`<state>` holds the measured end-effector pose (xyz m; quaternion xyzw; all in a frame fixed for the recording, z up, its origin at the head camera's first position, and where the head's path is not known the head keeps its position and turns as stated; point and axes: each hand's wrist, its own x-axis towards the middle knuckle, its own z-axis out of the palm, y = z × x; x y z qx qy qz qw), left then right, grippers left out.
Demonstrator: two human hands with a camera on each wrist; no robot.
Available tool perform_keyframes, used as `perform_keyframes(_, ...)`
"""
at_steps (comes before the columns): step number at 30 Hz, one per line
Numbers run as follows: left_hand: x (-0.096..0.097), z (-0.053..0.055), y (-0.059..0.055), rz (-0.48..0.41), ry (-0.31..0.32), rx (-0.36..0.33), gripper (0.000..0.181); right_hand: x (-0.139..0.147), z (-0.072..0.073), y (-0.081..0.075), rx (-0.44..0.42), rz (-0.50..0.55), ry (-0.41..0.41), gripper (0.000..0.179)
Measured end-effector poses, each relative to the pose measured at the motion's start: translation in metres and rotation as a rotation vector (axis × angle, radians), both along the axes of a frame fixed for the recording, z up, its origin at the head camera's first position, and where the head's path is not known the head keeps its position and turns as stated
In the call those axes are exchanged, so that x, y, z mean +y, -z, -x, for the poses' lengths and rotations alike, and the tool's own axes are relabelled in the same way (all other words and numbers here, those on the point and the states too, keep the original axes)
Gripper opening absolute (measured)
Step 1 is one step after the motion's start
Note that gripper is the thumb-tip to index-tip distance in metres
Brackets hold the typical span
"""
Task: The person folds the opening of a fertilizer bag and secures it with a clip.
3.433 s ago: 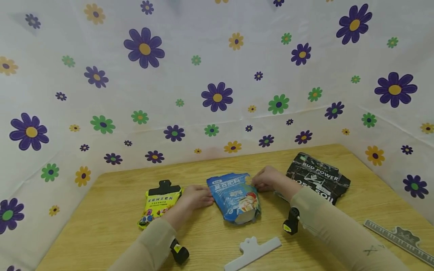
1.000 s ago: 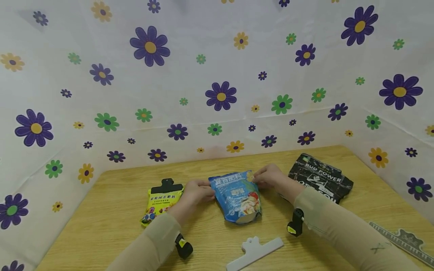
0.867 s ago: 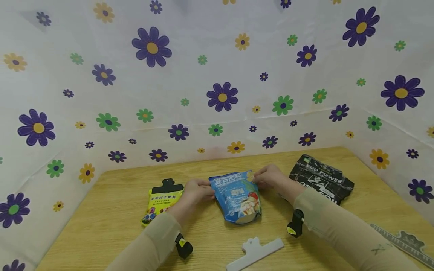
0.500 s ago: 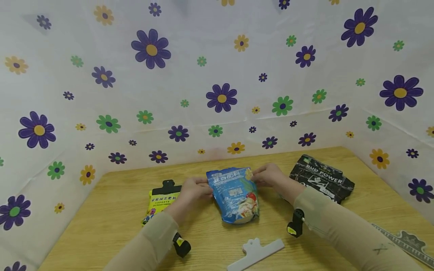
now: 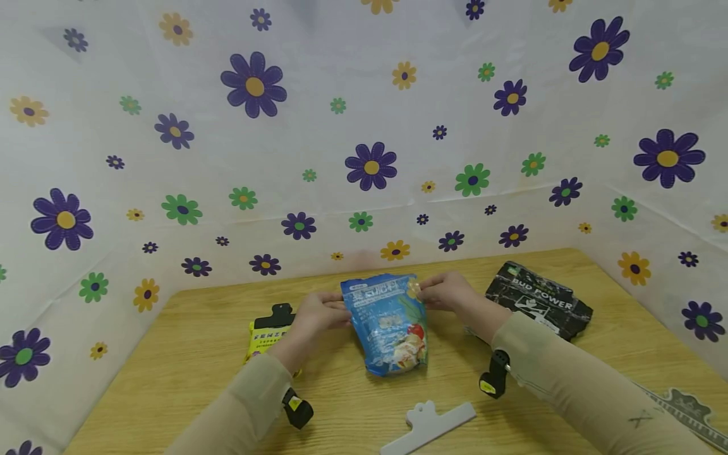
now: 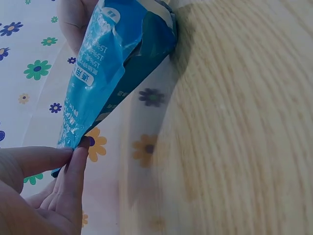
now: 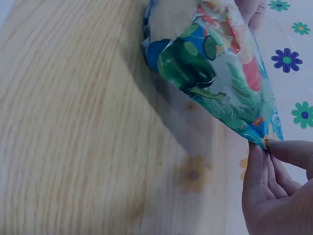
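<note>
A blue fertilizer bag [image 5: 389,325] stands tilted back on the wooden table in the head view, its printed front facing me. My left hand [image 5: 318,319] pinches its upper left edge between thumb and fingers; the left wrist view shows that grip on the bag's narrow top edge [image 6: 80,117]. On the other side my right hand [image 5: 449,292] pinches the upper right corner, and the right wrist view shows thumb and fingertips on the bag's corner [image 7: 259,132]. The bag's back is hidden in the head view.
A yellow bag [image 5: 267,338] with a black clip [image 5: 275,316] lies left, partly behind my left arm. A black soil bag [image 5: 537,300] lies right. A white clip [image 5: 429,424] lies in front, and a grey ruler-edged clip [image 5: 685,407] lies at the right edge.
Both hands have raised the top of the blue bag, and it has shifted slightly left and stands more upright. My left arm now covers more of the yellow bag.
</note>
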<state>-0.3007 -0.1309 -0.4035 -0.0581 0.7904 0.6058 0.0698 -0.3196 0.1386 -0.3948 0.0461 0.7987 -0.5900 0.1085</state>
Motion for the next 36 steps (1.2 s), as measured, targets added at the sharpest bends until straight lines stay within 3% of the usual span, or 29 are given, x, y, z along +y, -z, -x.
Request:
perform_keyframes(12,-0.011,-0.002,-0.011,0.045,0.021,0.085,0.045,-0.005,-0.001,-0.007,0.052,0.052,-0.033,0.037)
perform_keyframes(21,-0.017,0.0,-0.019,0.071,0.02,0.093,0.046,-0.01,-0.005,-0.013,0.083,0.072,-0.034,0.04)
perform_keyframes(29,-0.021,0.0,-0.025,0.065,0.039,0.13,0.043,-0.011,-0.003,-0.02,0.173,0.028,-0.083,0.031)
perform_keyframes(36,-0.022,0.001,-0.03,0.07,0.015,0.131,0.044,-0.011,-0.004,-0.023,0.218,0.031,-0.092,0.024)
